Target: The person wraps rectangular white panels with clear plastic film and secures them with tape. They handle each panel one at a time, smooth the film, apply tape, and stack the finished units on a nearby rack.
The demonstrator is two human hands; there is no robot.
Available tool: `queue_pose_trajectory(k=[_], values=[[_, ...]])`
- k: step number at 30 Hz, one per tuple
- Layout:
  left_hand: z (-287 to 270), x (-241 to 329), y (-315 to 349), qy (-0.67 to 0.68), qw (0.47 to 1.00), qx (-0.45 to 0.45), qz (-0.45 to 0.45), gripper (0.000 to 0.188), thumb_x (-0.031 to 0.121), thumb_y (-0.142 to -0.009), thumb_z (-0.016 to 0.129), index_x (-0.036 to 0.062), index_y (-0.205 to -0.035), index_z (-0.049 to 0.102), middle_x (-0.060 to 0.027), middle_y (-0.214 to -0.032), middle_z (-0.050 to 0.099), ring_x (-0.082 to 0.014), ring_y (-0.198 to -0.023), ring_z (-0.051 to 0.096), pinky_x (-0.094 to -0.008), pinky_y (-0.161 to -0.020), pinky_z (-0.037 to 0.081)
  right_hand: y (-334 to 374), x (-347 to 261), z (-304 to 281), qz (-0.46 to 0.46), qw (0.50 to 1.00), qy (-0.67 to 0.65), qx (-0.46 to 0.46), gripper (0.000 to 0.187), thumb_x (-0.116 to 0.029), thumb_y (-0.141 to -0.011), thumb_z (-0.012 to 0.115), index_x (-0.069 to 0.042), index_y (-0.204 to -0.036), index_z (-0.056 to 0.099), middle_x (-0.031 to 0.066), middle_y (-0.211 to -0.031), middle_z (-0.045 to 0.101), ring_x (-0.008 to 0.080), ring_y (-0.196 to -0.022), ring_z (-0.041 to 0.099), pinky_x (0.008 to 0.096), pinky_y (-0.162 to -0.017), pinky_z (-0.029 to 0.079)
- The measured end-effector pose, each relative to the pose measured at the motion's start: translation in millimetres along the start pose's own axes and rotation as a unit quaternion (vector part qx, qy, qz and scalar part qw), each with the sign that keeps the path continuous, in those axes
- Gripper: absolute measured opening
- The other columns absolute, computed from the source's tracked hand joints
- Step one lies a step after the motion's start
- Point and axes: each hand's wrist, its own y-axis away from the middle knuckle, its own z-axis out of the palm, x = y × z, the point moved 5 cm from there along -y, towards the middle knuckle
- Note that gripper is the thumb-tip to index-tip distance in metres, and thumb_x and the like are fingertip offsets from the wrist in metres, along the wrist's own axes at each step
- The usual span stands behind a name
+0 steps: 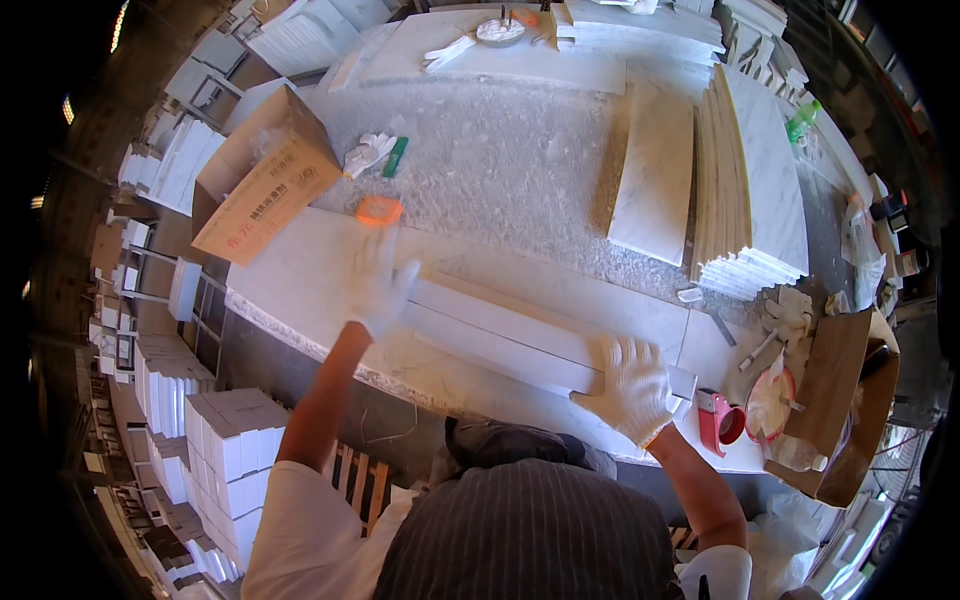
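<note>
Long white stone strips (500,332) lie side by side near the bench's front edge, with a dark seam between them. Flat on their right end rests my right hand (637,390) in a white knit glove, fingers stretched out and thumb apart. My left hand (378,285), gloved too, is over the strips' left end. Motion blurs it, but its fingers look extended and its thumb spread, with nothing seen in it. Whether it touches the stone I cannot tell. Just beyond it lies an orange object (379,210).
A cardboard box (270,205) stands left, near a glove (369,155) and green block (396,157). Stone slabs (735,180) stand stacked at right. A red tape dispenser (719,420), a round tub (771,400) and another open box (835,400) sit right of my right hand.
</note>
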Motion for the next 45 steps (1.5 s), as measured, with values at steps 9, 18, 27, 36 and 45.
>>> queue_pose_trajectory(k=[9, 18, 27, 36, 45], values=[[12, -16, 4, 0.424, 0.858, -0.225, -0.181, 0.066, 0.042, -0.103, 0.048, 0.0020, -0.152, 0.031, -0.0158, -0.158, 0.032, -0.0214, -0.147, 0.028, -0.0342, -0.119, 0.022, -5, -4, 2, -0.020, 1.000, -0.024, 0.005, 0.092, -0.050, -0.059, 0.086, -0.005, -0.129, 0.049, 0.0161, -0.119, 0.057, 0.0340, -0.111, 0.054, 0.0499, -0.095, 0.039], [4, 36, 11, -0.044, 0.987, -0.120, 0.102, 0.074, 0.049, -0.090, 0.060, 0.0032, -0.145, 0.043, -0.0223, -0.150, 0.040, -0.0376, -0.139, 0.037, -0.0476, -0.116, 0.025, -5, -1, 7, -0.004, 0.999, 0.013, -0.036, 0.087, -0.056, -0.060, 0.084, -0.003, -0.121, 0.053, 0.0174, -0.116, 0.057, 0.0343, -0.108, 0.055, 0.0503, -0.093, 0.042], [-4, 134, 31, -0.055, 0.921, -0.183, 0.341, 0.104, 0.069, -0.065, 0.072, 0.0027, -0.140, 0.044, -0.0196, -0.137, 0.050, -0.0357, -0.127, 0.046, -0.0516, -0.110, 0.030, -4, -3, 3, 0.004, 0.997, 0.035, -0.064, 0.087, -0.055, -0.064, 0.082, -0.002, -0.126, 0.051, 0.0177, -0.119, 0.058, 0.0339, -0.110, 0.055, 0.0486, -0.096, 0.041], [2, 138, 28, -0.034, 0.919, -0.140, 0.366, 0.110, 0.064, -0.052, 0.081, -0.0014, -0.134, 0.048, -0.0158, -0.116, 0.056, -0.0344, -0.115, 0.051, -0.0498, -0.103, 0.037, 5, 14, -2, -0.034, 0.998, -0.026, -0.056, 0.095, -0.055, -0.068, 0.080, -0.001, -0.137, 0.044, 0.0199, -0.127, 0.055, 0.0376, -0.119, 0.054, 0.0480, -0.101, 0.042], [6, 136, 22, -0.039, 0.908, -0.184, 0.375, 0.109, 0.068, -0.055, 0.078, -0.0008, -0.134, 0.048, -0.0149, -0.110, 0.056, -0.0325, -0.106, 0.054, -0.0475, -0.097, 0.040, 38, 65, -15, -0.014, 1.000, -0.002, -0.025, 0.092, -0.050, -0.061, 0.085, -0.004, -0.133, 0.050, 0.0154, -0.123, 0.059, 0.0324, -0.114, 0.058, 0.0466, -0.096, 0.046]])
